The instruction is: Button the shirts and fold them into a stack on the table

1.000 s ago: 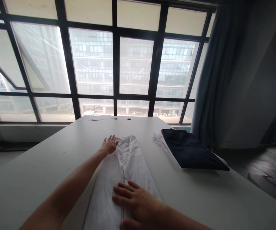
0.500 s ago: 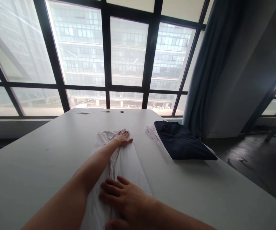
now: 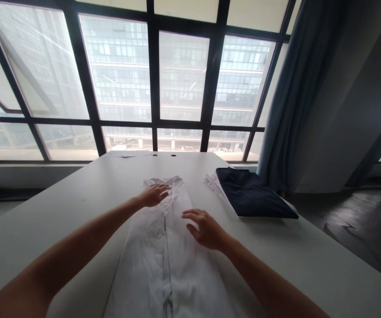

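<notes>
A white garment, apparently a shirt (image 3: pixel 144 260), lies lengthwise on the white table in front of me, its long sides brought toward a line down the middle. Its crumpled far end shows some folds. My left hand (image 3: pixel 153 195) is over the upper left part of the cloth, palm down with fingers stretched out. At the right edge of the garment, lower down, my right hand (image 3: pixel 205 227) hovers or rests lightly with its fingers apart; whether it touches the cloth I cannot tell. Neither hand grips anything.
To the right, a dark navy folded garment (image 3: pixel 254 194) lies on top of white folded cloth (image 3: pixel 214 184). The white table (image 3: pixel 87 221) reaches toward large windows (image 3: pixel 183 79). A blue curtain (image 3: pixel 281 110) hangs at the right, and paper-like scraps (image 3: pixel 120 154) lie at the far left corner.
My left hand has drawn back from the garment's far end, slightly left. My right hand has moved forward and right, from the middle of the cloth to its right edge. The view has shifted slightly.
</notes>
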A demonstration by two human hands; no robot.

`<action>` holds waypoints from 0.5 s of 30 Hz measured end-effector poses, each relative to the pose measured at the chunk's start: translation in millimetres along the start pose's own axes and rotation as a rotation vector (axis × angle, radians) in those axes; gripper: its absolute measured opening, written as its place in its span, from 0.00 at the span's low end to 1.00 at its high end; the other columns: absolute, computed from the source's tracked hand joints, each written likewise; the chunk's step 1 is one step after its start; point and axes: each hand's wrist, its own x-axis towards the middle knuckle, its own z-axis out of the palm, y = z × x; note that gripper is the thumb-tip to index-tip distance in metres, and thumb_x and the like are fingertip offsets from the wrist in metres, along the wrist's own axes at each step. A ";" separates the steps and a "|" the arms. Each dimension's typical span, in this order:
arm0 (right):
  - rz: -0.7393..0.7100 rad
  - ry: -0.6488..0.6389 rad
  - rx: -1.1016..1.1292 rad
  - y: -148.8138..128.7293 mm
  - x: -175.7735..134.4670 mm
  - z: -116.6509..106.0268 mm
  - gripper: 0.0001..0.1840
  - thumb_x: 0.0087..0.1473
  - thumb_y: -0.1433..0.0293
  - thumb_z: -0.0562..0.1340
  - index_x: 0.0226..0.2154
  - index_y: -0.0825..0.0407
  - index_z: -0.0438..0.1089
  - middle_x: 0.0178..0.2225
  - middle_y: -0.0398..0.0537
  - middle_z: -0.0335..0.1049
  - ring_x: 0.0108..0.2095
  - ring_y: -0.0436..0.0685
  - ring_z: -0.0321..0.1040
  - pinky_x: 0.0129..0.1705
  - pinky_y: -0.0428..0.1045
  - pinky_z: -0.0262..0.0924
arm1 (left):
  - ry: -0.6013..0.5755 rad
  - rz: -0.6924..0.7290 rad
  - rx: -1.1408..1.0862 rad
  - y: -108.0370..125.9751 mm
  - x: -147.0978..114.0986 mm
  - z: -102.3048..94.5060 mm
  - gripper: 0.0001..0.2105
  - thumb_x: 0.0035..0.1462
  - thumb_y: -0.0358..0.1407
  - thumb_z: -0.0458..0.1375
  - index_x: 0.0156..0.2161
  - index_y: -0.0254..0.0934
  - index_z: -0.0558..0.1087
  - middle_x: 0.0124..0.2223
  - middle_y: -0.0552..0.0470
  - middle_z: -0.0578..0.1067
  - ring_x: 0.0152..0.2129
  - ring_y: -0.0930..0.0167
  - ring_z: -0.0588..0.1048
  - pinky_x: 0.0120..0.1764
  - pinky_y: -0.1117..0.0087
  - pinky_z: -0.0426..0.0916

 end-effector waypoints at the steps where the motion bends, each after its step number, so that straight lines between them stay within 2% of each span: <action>1: 0.063 0.010 -0.023 14.4 -2.0 -6.2 0.21 0.54 0.74 0.58 0.50 0.52 0.73 0.52 0.55 0.73 0.53 0.62 0.68 0.58 0.59 0.58 | 0.005 -0.017 -0.014 -5.5 -26.5 -6.9 0.23 0.67 0.44 0.40 0.61 0.39 0.66 0.64 0.47 0.66 0.61 0.64 0.63 0.62 0.58 0.55; 4: 0.167 -0.040 -0.069 48.6 -7.9 -19.3 0.27 0.47 0.79 0.58 0.52 0.57 0.72 0.52 0.59 0.71 0.54 0.62 0.67 0.60 0.57 0.58 | -0.018 -0.093 0.010 -15.1 -103.0 -20.7 0.21 0.64 0.38 0.43 0.58 0.38 0.69 0.62 0.46 0.68 0.59 0.62 0.65 0.60 0.56 0.60; 7: 0.152 -0.112 -0.056 56.9 -9.8 -21.3 0.31 0.45 0.79 0.58 0.54 0.59 0.70 0.54 0.60 0.69 0.55 0.63 0.66 0.61 0.57 0.57 | -0.030 -0.103 0.017 -4.6 -158.8 -26.2 0.21 0.59 0.36 0.49 0.57 0.39 0.70 0.62 0.46 0.68 0.59 0.61 0.65 0.60 0.55 0.60; 10: 0.081 -0.162 -0.024 45.0 -10.3 -19.1 0.31 0.45 0.77 0.60 0.55 0.56 0.70 0.57 0.59 0.66 0.58 0.63 0.63 0.63 0.57 0.54 | -0.060 -0.046 -0.060 19.7 -186.5 -30.1 0.22 0.57 0.34 0.53 0.58 0.41 0.69 0.63 0.47 0.67 0.60 0.61 0.65 0.62 0.57 0.58; 15: 0.074 -0.314 -0.011 21.6 -19.4 -27.2 0.37 0.42 0.70 0.69 0.57 0.47 0.69 0.64 0.56 0.57 0.64 0.68 0.54 0.64 0.62 0.50 | -0.190 0.114 -0.232 48.8 -198.2 -38.3 0.29 0.52 0.38 0.61 0.61 0.45 0.67 0.67 0.47 0.61 0.64 0.58 0.57 0.64 0.54 0.51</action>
